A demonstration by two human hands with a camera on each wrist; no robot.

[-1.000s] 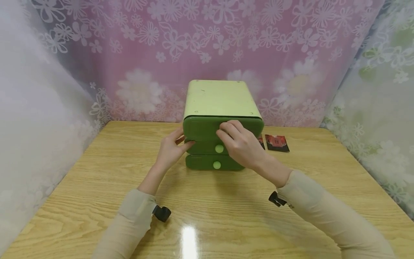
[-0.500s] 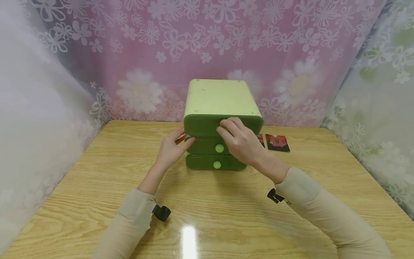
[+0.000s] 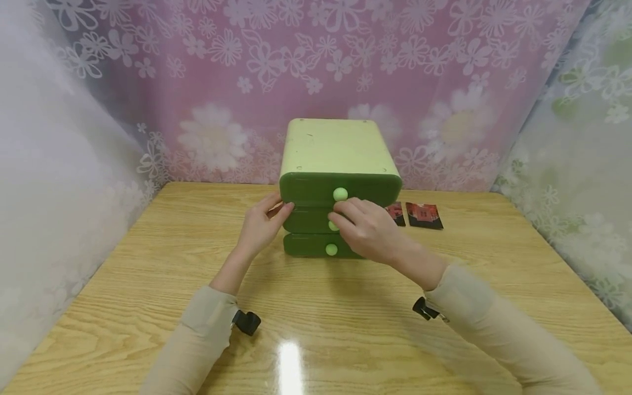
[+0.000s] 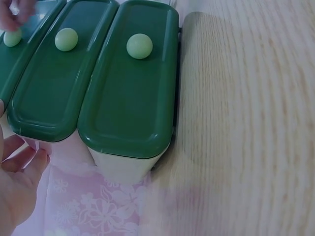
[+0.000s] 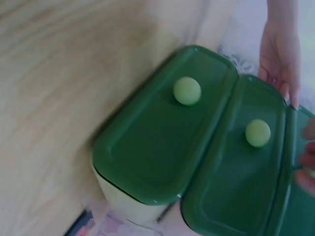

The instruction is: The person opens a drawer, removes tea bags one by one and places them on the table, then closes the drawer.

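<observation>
We see the drawer cabinet (image 3: 340,145) upright on the table (image 3: 316,323), the left hand (image 3: 260,224) resting relaxed fingers against its side, the right hand (image 3: 371,231) curled just below the top knob (image 3: 340,194) (holding what, if anything, we cannot tell). A hard push against so light a brace could, we think, skid it.

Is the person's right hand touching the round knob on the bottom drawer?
Apart. The left wrist view shows it plainly: the right hand is over at the top drawer, with the middle drawer between it and the bottom knob.
</observation>
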